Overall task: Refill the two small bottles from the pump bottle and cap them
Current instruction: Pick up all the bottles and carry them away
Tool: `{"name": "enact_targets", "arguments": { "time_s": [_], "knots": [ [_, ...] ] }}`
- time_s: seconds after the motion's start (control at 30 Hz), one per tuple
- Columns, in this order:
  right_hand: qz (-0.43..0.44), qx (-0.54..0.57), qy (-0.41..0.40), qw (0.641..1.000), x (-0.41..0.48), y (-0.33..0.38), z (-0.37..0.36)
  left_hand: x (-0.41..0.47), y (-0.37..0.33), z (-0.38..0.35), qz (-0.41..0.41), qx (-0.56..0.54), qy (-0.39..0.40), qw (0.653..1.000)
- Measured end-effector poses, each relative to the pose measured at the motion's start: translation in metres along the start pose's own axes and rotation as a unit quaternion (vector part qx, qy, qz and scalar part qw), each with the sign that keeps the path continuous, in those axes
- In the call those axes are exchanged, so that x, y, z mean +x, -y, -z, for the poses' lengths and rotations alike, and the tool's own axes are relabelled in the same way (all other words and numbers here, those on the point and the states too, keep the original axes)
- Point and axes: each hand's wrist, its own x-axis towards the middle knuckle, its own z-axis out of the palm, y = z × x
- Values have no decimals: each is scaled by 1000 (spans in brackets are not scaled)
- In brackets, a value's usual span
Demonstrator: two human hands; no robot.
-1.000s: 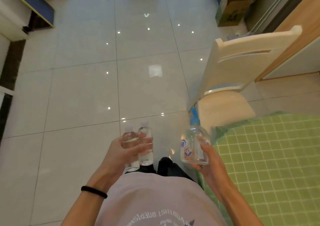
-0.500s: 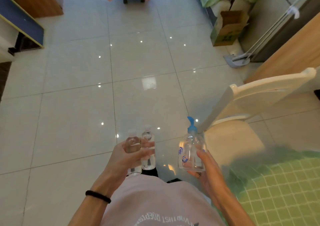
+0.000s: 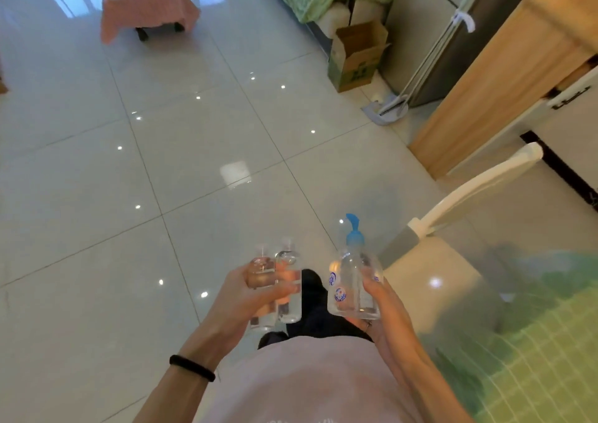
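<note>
The pump bottle (image 3: 348, 281) bears blue labels, unreadable. The right grip (image 3: 385, 311) curls round it; the left grip (image 3: 245, 298) clasps both small bottles (image 3: 290, 309) together.

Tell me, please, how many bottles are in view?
3. Outer small bottle and inner small bottle side by side in the left hand; pump bottle in the right hand. None seems hidden.
</note>
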Motion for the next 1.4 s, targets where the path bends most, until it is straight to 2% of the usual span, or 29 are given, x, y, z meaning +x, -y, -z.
{"name": "enact_targets", "arguments": {
  "time_s": [0.1,0.43,0.6,1.03,1.17,1.27,1.4],
  "knots": [
    [10,4,9,1000,38,26,-1,43,-31,-8,-5,15,12,1000],
    [-10,16,10,1000,152,121,-3,162,-110,-22,11,39,-31,999],
    [4,59,-14,998,194,153,-2,222,-148,-28,15,45,-2,999],
    [20,144,-134,980,319,255,5,444,-275,-79,39,138,160,977],
    [35,190,-187,963,346,290,12,506,-310,-122,62,172,218,959],
    [46,236,-238,941,358,300,27,547,-326,-163,71,231,277,930],
    [58,276,-289,915,373,322,56,587,-343,-225,82,253,324,908]
  ]
}}
